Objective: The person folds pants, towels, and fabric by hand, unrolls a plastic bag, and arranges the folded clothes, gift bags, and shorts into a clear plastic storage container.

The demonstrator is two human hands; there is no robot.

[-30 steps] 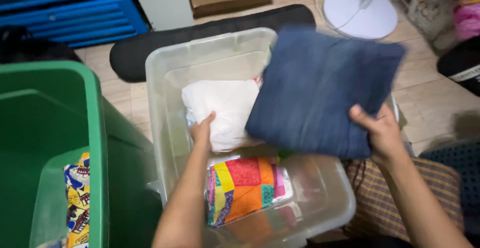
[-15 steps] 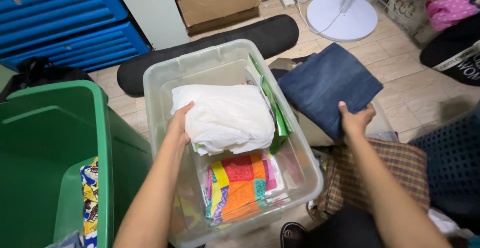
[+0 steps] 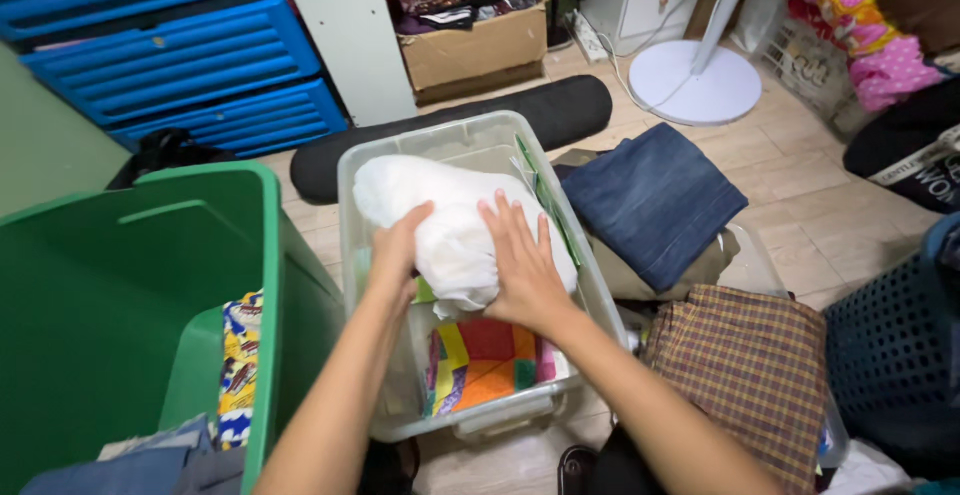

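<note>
A clear plastic bin (image 3: 352, 205) stands on the floor in front of me. A folded white cloth bundle (image 3: 445, 205) lies in its far half. My left hand (image 3: 397, 253) grips the bundle's left side. My right hand (image 3: 520, 265) presses flat on its right side, fingers spread. Below the hands a bright patchwork cloth (image 3: 485, 360) lies in the bin's near half. A folded blue denim piece (image 3: 650, 200) rests on a pile to the right of the bin, free of both hands.
A green tub (image 3: 130, 285) holding printed fabric (image 3: 240, 365) stands at my left. Blue drawers (image 3: 180, 45), a cardboard box (image 3: 480, 45) and a black roll (image 3: 560, 110) lie behind. A plaid cloth (image 3: 750, 375), dark basket (image 3: 900, 355) and white fan base (image 3: 695, 80) are to the right.
My right hand let go of the blue denim on the pile at the right and moved onto the white bundle. The left hand stayed on the bundle.
</note>
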